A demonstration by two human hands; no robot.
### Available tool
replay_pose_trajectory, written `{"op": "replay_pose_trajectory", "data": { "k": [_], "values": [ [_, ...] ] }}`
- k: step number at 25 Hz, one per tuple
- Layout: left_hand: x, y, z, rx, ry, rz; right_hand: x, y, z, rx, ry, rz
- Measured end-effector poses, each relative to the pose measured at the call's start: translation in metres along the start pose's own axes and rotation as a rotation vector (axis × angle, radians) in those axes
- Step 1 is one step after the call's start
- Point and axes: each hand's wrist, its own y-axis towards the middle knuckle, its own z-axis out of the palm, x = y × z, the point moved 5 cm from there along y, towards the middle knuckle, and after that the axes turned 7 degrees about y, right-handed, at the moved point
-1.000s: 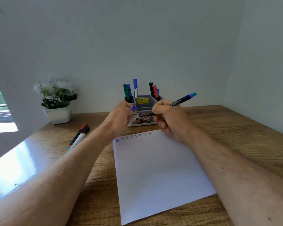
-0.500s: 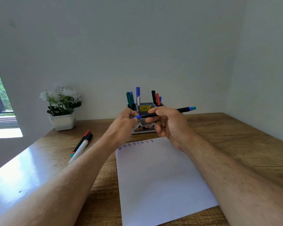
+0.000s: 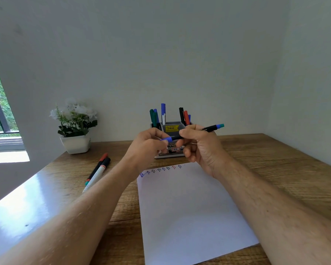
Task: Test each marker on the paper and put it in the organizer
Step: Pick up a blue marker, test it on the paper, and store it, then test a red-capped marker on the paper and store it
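Note:
My right hand (image 3: pixel 201 148) grips a black marker (image 3: pixel 208 129) with a teal end, held nearly level above the table. My left hand (image 3: pixel 147 148) pinches the marker's blue cap (image 3: pixel 166 139), which meets the marker's near end between my hands. Whether the cap is fully seated cannot be told. Behind my hands stands the grey organizer (image 3: pixel 172 127) with a yellow price sticker and several markers upright in it. The white paper (image 3: pixel 189 207) lies below, with a row of small coloured marks (image 3: pixel 161 170) along its top edge.
Two markers (image 3: pixel 97 169), one with a red cap and one white with a black cap, lie on the wooden table (image 3: pixel 275 169) to the left of the paper. A white pot of white flowers (image 3: pixel 75 129) stands at the back left by the wall.
My hands have come together: the marker swung from tilted up to nearly level, and the blue cap in my left hand now meets its near end. The camera view has tilted up a little.

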Motion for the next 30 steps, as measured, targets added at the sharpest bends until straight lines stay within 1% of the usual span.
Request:
{"op": "replay_pose_trajectory", "data": {
  "k": [2,5,7,10,12,13,15,16,17,20,23,26,30],
  "values": [
    [0.000,-0.002,-0.004,-0.014,-0.132,-0.028,0.001,0.000,0.001,0.003,-0.016,-0.006],
    [0.003,-0.003,-0.011,-0.067,-0.419,-0.069,0.000,-0.003,0.005,0.051,0.042,0.011],
    [0.006,-0.002,-0.016,-0.115,-0.521,-0.085,-0.001,-0.004,0.008,0.097,0.093,0.044],
    [0.012,0.001,-0.022,-0.205,-0.570,-0.096,-0.001,-0.004,0.010,0.079,0.060,0.038],
    [0.018,0.002,-0.026,-0.279,-0.581,-0.115,0.000,-0.004,0.009,0.021,-0.063,-0.031],
    [0.020,0.002,-0.028,-0.314,-0.584,-0.124,0.001,-0.005,0.008,-0.003,-0.209,-0.095],
    [0.024,0.002,-0.033,-0.388,-0.575,-0.136,0.001,-0.008,0.010,-0.018,-0.578,-0.242],
    [0.026,0.002,-0.035,-0.421,-0.569,-0.140,0.000,-0.009,0.013,-0.007,-0.708,-0.296],
    [0.027,0.002,-0.036,-0.444,-0.563,-0.141,-0.002,-0.010,0.016,0.015,-0.775,-0.330],
    [0.028,0.000,-0.036,-0.451,-0.547,-0.124,-0.002,-0.013,0.023,0.071,-0.838,-0.399],
    [0.028,0.000,-0.035,-0.452,-0.586,-0.125,0.000,-0.015,0.028,0.097,-0.882,-0.470],
    [0.027,0.001,-0.033,-0.458,-0.634,-0.130,-0.005,-0.015,0.034,0.125,-0.867,-0.452],
    [0.026,0.003,-0.029,-0.446,-0.714,-0.141,-0.007,-0.007,0.032,0.077,-0.805,-0.396]
  ]
}}
